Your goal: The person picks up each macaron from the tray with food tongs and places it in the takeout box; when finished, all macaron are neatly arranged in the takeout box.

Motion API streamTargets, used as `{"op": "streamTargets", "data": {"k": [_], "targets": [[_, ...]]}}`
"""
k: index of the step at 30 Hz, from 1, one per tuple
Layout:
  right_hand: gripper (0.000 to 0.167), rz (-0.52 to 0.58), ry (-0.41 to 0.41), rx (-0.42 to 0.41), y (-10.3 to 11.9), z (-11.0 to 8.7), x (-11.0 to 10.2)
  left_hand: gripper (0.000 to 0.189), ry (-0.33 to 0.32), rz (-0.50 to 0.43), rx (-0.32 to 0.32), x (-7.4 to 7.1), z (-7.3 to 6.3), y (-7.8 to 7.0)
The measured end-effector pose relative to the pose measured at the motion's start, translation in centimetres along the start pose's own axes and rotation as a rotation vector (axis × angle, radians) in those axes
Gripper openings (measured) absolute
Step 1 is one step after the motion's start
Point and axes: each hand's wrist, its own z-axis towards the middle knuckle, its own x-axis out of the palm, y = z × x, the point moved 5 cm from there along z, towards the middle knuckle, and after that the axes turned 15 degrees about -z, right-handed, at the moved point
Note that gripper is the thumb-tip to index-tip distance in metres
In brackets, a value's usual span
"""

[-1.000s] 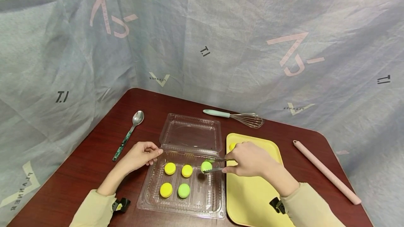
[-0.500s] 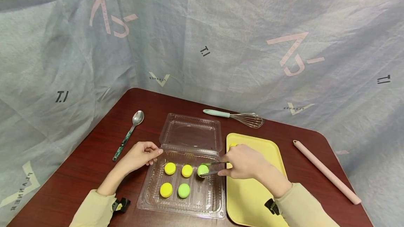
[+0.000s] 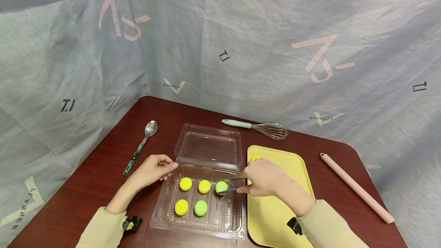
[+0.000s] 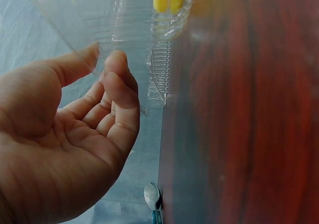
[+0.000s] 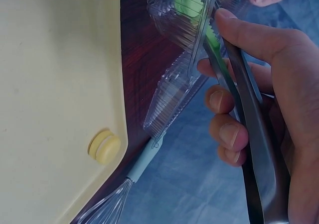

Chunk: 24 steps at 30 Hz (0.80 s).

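Observation:
A clear plastic clamshell box (image 3: 198,232) lies opened out, its lid (image 3: 208,145) away from the person. My left hand (image 3: 155,170) pinches the box's left rim between thumb and fingertips, as the left wrist view shows (image 4: 75,119). Metal tongs (image 5: 244,109) are held in my right hand (image 3: 264,178). Their tips are at a green macaron (image 3: 221,187) in the upper right of the box; whether they still squeeze it I cannot tell. Beside it sit yellow macarons (image 3: 204,186) and another green macaron (image 3: 201,208). My right hand partly hides a yellow macaron (image 5: 104,147) on the tray.
A yellow tray (image 3: 275,221) stands directly right of the box, under my right forearm. Behind lies a whisk (image 3: 255,125). A spoon (image 3: 140,146) is at the left and a pink rolling pin (image 3: 356,188) at the right. A grey cloth (image 3: 220,49) hangs behind the table.
My right hand and the tongs have moved a little left and toward the person, shifting the green macaron the same way. Over the last half second they barely move. My left hand stays put.

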Motion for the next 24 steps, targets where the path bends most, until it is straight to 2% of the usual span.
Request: {"op": "streamTargets", "data": {"k": [24], "targets": [[0.041, -0.064, 0.009, 0.027, 0.59, 0.52, -0.16, 0.024, 0.008, -0.001, 0.005, 0.01, -0.07, -0.14]]}}
